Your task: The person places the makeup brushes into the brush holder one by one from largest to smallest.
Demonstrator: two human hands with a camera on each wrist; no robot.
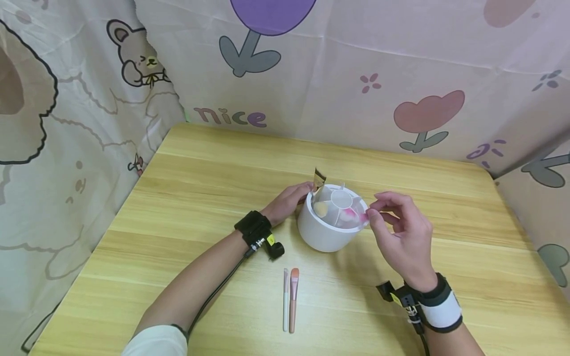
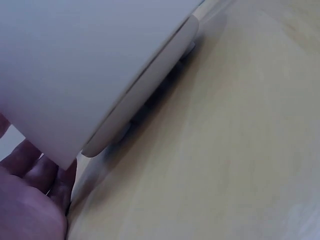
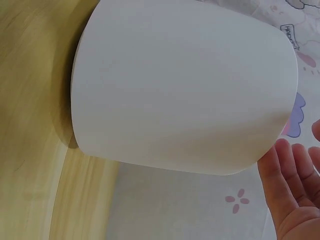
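A white round tub (image 1: 327,242) stands on the table with a clear divided insert (image 1: 342,199) in its top. In its compartments are a gold sachet (image 1: 319,180), a round cream-coloured piece (image 1: 320,209) and something pink and white (image 1: 348,215). My left hand (image 1: 287,201) holds the tub's left side, its fingertips partly hidden behind it; the left wrist view shows fingers (image 2: 62,185) against the white wall. At the right rim, my right hand (image 1: 401,232) pinches a small pink piece (image 1: 364,216), whose kind is unclear.
Two makeup brushes lie side by side in front of the tub: a thin white-handled one (image 1: 285,301) and a wider one with a pinkish handle (image 1: 293,301). Behind the wooden table (image 1: 213,163) hangs a printed cloth (image 1: 338,99).
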